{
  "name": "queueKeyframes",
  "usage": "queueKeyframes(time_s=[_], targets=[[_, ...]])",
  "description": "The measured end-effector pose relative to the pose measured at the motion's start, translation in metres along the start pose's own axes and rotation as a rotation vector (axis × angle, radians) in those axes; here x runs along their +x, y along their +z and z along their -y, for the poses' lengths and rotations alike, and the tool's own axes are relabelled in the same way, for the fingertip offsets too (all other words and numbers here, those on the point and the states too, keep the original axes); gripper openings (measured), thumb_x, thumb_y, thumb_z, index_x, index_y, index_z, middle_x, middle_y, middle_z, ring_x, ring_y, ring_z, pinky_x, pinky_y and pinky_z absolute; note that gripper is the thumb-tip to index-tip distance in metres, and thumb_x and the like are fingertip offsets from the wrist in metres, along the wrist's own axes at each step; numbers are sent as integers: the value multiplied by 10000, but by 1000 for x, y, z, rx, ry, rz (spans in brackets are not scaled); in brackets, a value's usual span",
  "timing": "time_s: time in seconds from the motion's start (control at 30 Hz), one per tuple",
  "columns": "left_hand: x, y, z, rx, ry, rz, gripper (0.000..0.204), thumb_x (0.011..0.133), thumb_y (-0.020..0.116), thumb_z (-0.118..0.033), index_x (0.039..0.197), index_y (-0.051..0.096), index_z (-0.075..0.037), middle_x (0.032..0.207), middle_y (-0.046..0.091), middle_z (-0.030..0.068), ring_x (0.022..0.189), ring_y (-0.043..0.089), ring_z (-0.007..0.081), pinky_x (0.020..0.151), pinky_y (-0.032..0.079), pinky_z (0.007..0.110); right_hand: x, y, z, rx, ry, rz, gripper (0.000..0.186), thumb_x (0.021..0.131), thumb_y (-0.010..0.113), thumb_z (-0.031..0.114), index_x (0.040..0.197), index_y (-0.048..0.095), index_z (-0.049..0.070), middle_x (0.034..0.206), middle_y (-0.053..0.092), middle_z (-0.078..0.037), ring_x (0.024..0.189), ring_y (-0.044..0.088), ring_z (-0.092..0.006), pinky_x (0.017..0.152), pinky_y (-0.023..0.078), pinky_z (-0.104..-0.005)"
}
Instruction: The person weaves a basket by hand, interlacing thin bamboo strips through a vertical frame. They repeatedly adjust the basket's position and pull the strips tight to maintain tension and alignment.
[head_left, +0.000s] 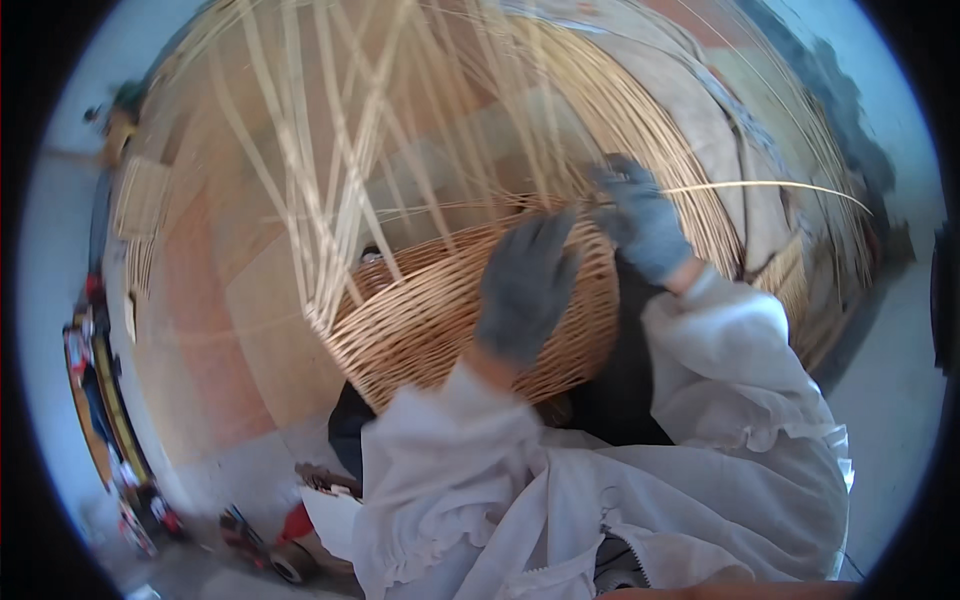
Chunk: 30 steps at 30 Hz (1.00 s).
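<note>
A half-woven wicker basket [425, 325] rests on my lap, with tall pale stakes [335, 150] standing up from its rim. My left hand [525, 295], in a grey glove, lies flat against the near woven wall, its fingers stretched up to the rim. At the rim's right end, my gloved right hand [648, 225] is closed round a thin wicker rod [765, 186]. The rod's free length sticks out to the right in a slight curve. The right fingertips are blurred, and the weave under my left palm is hidden.
A long bundle of wicker rods [640, 115] lies on the floor beyond the basket, beside a grey-brown cloth [700, 120]. Flat boards [215, 320] cover the floor at left. A small wheel [292, 563] and red-and-black items stand at lower left.
</note>
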<state>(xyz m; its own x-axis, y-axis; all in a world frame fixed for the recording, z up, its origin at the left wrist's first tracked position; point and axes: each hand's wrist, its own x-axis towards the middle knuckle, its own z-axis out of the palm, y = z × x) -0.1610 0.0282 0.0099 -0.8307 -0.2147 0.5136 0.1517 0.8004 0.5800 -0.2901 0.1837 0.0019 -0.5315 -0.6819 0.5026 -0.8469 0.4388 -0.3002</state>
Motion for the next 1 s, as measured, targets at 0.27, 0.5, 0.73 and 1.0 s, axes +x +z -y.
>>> queueKeyframes(time_s=[0.27, 0.5, 0.73, 1.0], targets=[[-124, -107, 55, 662, -379, -348, 551, 826, 605, -261, 1264, 421, 17, 1217, 469, 219, 1141, 449, 354, 971, 351, 475, 94, 26, 157, 1097, 688, 889, 209, 817, 617, 191, 944, 648, 28, 824, 672, -96, 723, 652, -204, 596, 523, -308], [-117, -103, 81, 683, -470, -209, 652, 791, 616, -380, 1279, 404, -4, 1197, 470, 200, 1137, 425, 370, 989, 294, 494, 189, 149, 193, -68, 87, 563, 247, 819, 543, 241, 963, 671, 87, 975, 652, -119, 897, 625, -276, 784, 490, -369], [-124, -97, 86, 651, -397, -358, 639, 779, 637, -355, 1269, 419, -8, 1205, 481, 186, 1131, 441, 367, 951, 336, 486, 152, 137, 206, -230, -212, 1013, 388, 843, 569, 263, 1160, 556, 41, 942, 628, -128, 913, 592, -244, 820, 465, -386], [-109, -123, 83, 625, -655, -225, 418, 801, 621, -370, 1083, 531, -74, 955, 615, 130, 898, 591, 306, 762, 467, 423, 127, 88, 195, 1264, 712, 158, 427, 803, 610, 106, 1190, 455, 14, 806, 617, -134, 645, 628, -237, 574, 515, -303]])
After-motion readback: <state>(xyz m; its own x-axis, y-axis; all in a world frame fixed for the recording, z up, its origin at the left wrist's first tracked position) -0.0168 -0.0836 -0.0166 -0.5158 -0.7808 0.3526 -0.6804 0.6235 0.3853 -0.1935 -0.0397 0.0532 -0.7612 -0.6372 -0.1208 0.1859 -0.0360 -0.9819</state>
